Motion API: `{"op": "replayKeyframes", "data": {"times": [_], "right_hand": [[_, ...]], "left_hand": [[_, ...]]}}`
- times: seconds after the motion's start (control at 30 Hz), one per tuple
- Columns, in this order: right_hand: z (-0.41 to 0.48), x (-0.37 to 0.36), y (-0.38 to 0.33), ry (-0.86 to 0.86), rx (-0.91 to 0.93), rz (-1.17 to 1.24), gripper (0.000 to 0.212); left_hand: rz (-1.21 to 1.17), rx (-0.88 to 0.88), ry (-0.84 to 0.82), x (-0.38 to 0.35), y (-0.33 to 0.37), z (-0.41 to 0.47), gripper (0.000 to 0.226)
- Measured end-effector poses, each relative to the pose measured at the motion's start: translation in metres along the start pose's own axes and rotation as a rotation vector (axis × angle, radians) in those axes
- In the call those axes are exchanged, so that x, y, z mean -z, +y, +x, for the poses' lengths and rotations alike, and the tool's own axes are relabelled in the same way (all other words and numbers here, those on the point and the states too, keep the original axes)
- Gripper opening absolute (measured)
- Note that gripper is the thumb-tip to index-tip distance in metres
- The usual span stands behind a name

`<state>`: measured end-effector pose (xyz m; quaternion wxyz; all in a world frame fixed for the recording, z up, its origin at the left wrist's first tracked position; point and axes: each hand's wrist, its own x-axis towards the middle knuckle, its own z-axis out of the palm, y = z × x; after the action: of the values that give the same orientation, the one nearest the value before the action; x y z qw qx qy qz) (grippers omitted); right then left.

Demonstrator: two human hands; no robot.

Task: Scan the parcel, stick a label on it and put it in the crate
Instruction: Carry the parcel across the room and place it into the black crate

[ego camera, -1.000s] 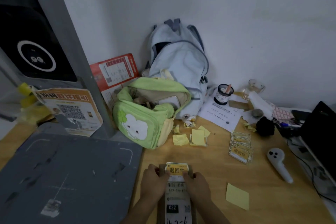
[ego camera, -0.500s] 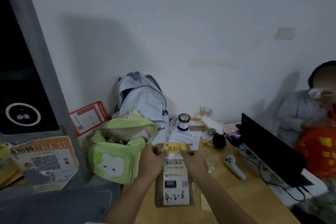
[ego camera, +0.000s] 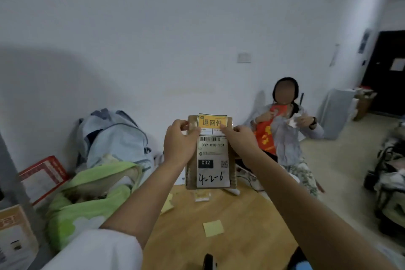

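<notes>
A flat brown parcel (ego camera: 190, 173) hangs upright in the air above the wooden table (ego camera: 230, 245), held by both my hands. It carries a white shipping label (ego camera: 212, 160) with a barcode, "032" and handwritten "4-2-6". A yellow label (ego camera: 211, 121) sits at its top edge. My left hand (ego camera: 180, 140) grips the parcel's upper left side. My right hand (ego camera: 237, 138) holds the upper right side, fingers touching the yellow label's lower corner. No crate or scanner is recognisable in view.
A green bag (ego camera: 87, 199) and a pale blue backpack (ego camera: 114, 136) stand at the left against the wall. Yellow sticky notes (ego camera: 213, 228) lie on the table. A person (ego camera: 285, 133) sits on the floor at the right. Dark bags (ego camera: 388, 182) lie far right.
Both hands lifted the parcel from flat on the table to upright in front of me. My view swung up and to the right, bringing the seated person and the room's right side into sight.
</notes>
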<state>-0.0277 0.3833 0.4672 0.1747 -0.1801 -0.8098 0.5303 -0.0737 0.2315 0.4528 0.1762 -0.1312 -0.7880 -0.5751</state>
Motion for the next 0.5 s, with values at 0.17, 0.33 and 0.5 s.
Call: {"op": "replayKeyframes", "data": {"times": [0.17,0.33,0.5], "right_hand": [[-0.033,0.078,-0.012,0.168,0.015,0.079,0.039],[-0.075,0.154,-0.016,0.385,0.017,0.059,0.052],[-0.115,0.230,-0.013,0.566,0.021,0.053,0.032]], "left_hand": [[-0.135,-0.132,-0.129,-0.032,0.065,-0.015,0.036],[-0.270,-0.198,-0.266,-0.075,0.121,-0.044,0.034],[-0.404,-0.223,-0.427,-0.119,0.179,-0.079,0.034]]}}
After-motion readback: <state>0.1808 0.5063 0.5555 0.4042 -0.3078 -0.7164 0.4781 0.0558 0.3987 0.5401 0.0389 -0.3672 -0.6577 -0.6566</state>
